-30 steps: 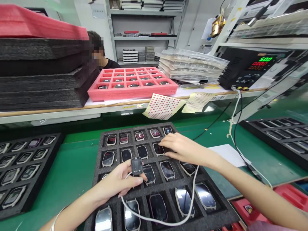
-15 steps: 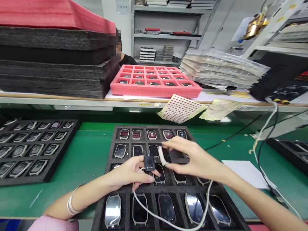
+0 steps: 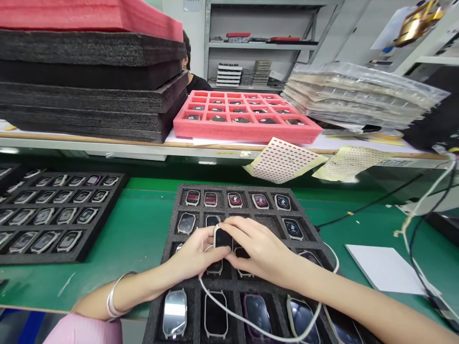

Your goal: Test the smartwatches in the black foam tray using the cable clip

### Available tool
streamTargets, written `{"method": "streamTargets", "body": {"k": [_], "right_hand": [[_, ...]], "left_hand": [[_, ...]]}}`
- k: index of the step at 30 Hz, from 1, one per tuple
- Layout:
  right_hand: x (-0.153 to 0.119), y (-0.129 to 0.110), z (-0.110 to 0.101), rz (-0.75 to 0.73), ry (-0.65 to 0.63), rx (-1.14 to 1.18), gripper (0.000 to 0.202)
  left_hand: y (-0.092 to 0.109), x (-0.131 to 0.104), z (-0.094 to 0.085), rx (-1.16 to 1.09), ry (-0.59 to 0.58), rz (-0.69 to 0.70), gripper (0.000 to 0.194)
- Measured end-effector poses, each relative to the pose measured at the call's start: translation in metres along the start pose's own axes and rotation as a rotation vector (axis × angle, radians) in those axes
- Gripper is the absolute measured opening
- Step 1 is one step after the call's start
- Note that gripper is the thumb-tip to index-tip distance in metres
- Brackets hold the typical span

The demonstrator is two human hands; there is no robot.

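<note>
Over the black foam tray point(image 3: 234, 283) of smartwatches, both my hands meet at one light-framed smartwatch point(image 3: 223, 237) without a strap, its dark screen facing me. My right hand point(image 3: 260, 246) grips its right side between fingers and thumb. My left hand point(image 3: 193, 251) is closed at the watch's left and lower edge, its thumb against the frame. The small black charging dock that it held earlier is hidden behind the watch. A white cable point(image 3: 229, 311) runs from below my left hand in a loop across the tray. Some watches in the tray show lit screens.
A second foam tray of watches point(image 3: 43, 229) lies left on the green bench. On the shelf ahead stand stacked black foam point(image 3: 82, 102), a pink foam tray point(image 3: 247, 134) and piled plastic trays point(image 3: 355, 95). White paper point(image 3: 383, 270) lies right. A person sits behind the shelf.
My right hand has brought the smartwatch left to my left hand, and the watch now covers the charging dock. The head view has shifted slightly to the right.
</note>
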State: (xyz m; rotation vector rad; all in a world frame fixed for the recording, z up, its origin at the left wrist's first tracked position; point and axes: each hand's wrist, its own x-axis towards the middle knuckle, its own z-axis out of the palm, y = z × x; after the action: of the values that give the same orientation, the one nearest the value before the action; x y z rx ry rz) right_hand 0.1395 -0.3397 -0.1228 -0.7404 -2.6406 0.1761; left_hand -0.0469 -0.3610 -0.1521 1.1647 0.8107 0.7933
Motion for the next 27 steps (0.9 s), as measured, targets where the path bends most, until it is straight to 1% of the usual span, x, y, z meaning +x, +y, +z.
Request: {"method": "streamTargets", "body": {"k": [4,8,12,15,21,27], "right_hand": [[-0.006,0.001,0.008,-0.005,0.071,0.085,0.041],[-0.009,0.002,0.01,-0.018,0.127,0.132,0.041],[-0.01,0.002,0.009,-0.016,0.13,0.152,0.038],[-0.01,0.001,0.009,-0.015,0.131,0.163,0.038],[-0.012,0.002,0.012,-0.013,0.124,0.155,0.04],[-0.014,0.002,0.013,-0.03,0.152,0.168,0.043]], "left_hand": [[0.003,-0.004,0.0,-0.038,-0.041,-0.002,0.025],[0.004,-0.003,0.001,-0.03,-0.066,-0.023,0.029],[0.005,-0.003,0.002,0.0,-0.063,-0.048,0.033],[0.006,-0.004,0.002,0.002,-0.069,-0.063,0.033],[0.004,-0.004,0.001,0.012,-0.083,-0.039,0.031],[0.002,-0.004,-0.001,0.024,-0.083,-0.037,0.032]]}}
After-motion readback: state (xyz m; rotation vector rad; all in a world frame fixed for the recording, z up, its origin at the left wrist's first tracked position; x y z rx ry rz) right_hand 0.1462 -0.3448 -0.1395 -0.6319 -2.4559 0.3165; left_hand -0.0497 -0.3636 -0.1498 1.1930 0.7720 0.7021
